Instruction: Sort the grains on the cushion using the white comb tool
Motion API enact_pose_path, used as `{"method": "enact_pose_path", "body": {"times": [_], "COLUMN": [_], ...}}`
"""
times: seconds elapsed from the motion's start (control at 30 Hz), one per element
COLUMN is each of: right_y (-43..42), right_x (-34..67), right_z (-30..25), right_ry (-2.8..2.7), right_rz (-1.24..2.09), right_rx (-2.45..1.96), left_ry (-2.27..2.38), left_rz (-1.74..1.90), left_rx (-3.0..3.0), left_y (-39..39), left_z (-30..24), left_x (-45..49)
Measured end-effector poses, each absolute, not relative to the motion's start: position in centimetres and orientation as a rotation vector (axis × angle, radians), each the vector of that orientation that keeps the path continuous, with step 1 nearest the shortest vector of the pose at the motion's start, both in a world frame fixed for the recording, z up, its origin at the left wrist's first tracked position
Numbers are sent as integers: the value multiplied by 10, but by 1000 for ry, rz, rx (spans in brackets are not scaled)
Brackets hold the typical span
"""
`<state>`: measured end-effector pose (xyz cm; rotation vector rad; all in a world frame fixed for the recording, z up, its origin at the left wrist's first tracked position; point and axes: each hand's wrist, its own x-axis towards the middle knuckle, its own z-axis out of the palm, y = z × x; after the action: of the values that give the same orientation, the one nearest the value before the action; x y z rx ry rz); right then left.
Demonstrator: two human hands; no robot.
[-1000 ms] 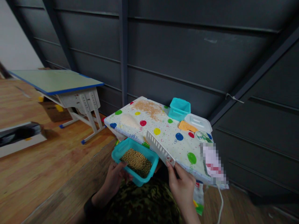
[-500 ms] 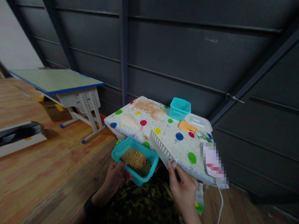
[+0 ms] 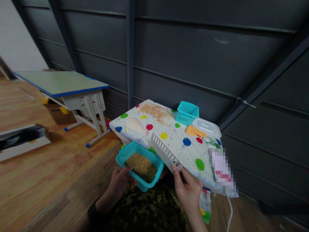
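Note:
My left hand [image 3: 118, 183] is closed on the near left rim of a teal plastic box [image 3: 124, 151], thumb over the edge. Inside the box lies a layer of yellowish round beans [image 3: 142, 168]. The box is held just off the near edge of a small table. My right hand [image 3: 189, 190] pinches one end of a white slotted plastic strip [image 3: 163, 149]. That strip slants up and left over the table edge, its far end beside the box. On the tabletop, a spread of small tan grains [image 3: 155, 112] and a pale heap [image 3: 135, 124] lie apart.
A polka-dot cloth [image 3: 175, 141] covers the table. At its far side stand another teal box [image 3: 187, 112], a clear lid [image 3: 207, 126] and an orange cloth [image 3: 195, 131]. A white cable [image 3: 229, 209] hangs at right. A desk [image 3: 65, 83] stands left; a dark wall [image 3: 183, 58] rises behind.
The slotted strip has shifted slightly left, its far end now covering the small brown patch seen earlier by the table edge. The box stays in my left hand. The view has moved a little.

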<state>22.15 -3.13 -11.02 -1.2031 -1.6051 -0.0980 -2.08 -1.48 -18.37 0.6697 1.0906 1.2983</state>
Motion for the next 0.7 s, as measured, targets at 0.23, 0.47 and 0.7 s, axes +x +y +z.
{"method": "enact_pose_path", "body": {"times": [0.23,0.47,0.7], "right_y": [-27,-20,-18], "right_x": [220,217,214], "right_z": [-110,-110,-112], "right_ry": [-1619,-1576,-1559], "right_rz": [-100,-10,138], "right_rx": [-1200,-1216,-1204], "left_ry": [1108,1099,1115], "left_rz": [1294,1293,1310], "left_rx": [669,686,640], "left_y": [-15,-15,-15], "left_z": [-185,-182,-177], "left_x": [-23,-22,-20]}}
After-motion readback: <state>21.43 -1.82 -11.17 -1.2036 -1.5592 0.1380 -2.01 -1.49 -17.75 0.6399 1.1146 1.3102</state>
